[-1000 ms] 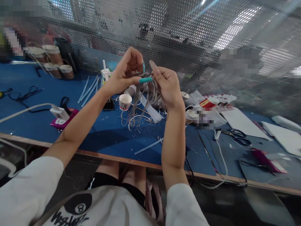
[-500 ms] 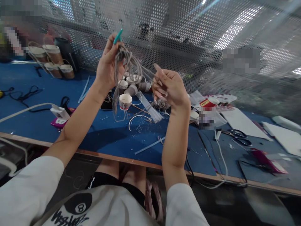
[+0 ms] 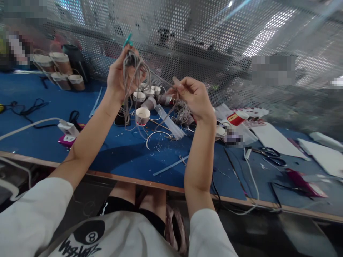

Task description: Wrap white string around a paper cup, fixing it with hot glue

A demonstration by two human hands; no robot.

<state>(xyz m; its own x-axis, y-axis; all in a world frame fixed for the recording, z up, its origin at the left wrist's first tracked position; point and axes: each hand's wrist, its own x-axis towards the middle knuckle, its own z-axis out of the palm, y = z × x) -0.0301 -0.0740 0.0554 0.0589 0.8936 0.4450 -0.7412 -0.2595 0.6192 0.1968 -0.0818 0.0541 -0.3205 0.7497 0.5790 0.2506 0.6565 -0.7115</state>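
Note:
My left hand [image 3: 122, 75] is raised above the blue table [image 3: 48, 107] and grips the top of a bundle of grey cords [image 3: 132, 84] that hangs down in loops. One cord [image 3: 160, 80] runs taut from the bundle to my right hand [image 3: 194, 98], which pinches it between thumb and fingers. More grey cord [image 3: 183, 114] hangs under my right hand. A small paper cup [image 3: 142, 116] stands on the table just below the hanging loops.
Several small paper cups [image 3: 146, 94] cluster behind the hands; more with handles [image 3: 57, 67] stand far left. Scissors [image 3: 270, 155], white sheets [image 3: 273, 137], a charger with white cable [image 3: 66, 127] and a phone [image 3: 122, 119] lie on the table. A perforated metal screen [image 3: 200, 43] backs it.
My left hand lifted the cord bundle up and to the left, away from my right hand. One cord is now drawn out between the two hands.

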